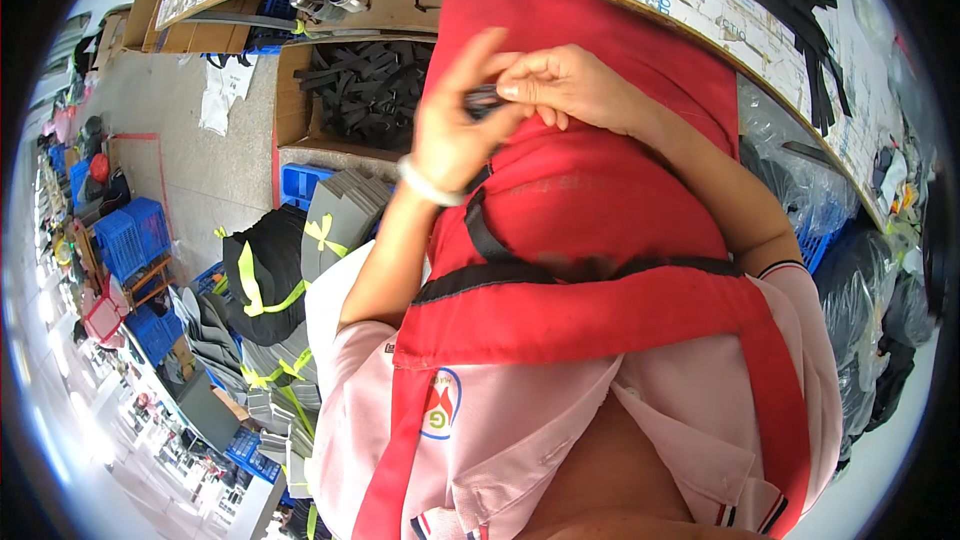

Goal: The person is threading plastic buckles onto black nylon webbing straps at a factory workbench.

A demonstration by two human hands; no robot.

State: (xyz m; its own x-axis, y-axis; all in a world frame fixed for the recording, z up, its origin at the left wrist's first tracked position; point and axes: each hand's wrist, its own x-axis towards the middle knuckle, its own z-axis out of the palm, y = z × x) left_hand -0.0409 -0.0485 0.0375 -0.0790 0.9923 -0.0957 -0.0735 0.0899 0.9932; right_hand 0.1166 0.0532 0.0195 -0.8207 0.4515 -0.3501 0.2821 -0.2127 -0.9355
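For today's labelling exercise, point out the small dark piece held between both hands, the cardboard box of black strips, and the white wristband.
small dark piece (483,100), head view, its exposed end between the fingers
cardboard box (292,110), head view, left wall
white wristband (425,184), head view, mid-band

Both hands (505,105) pinch a small dark clip (483,100) over red fabric (600,190).

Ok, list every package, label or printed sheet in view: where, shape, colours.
Cardboard box: upper left, open, brown, holding black strips.
Printed paper: covering the curved tabletop, white with blue print.
Round badge: on the pink shirt, red, green and blue.
Bundles: left floor, black, tied with yellow tape.
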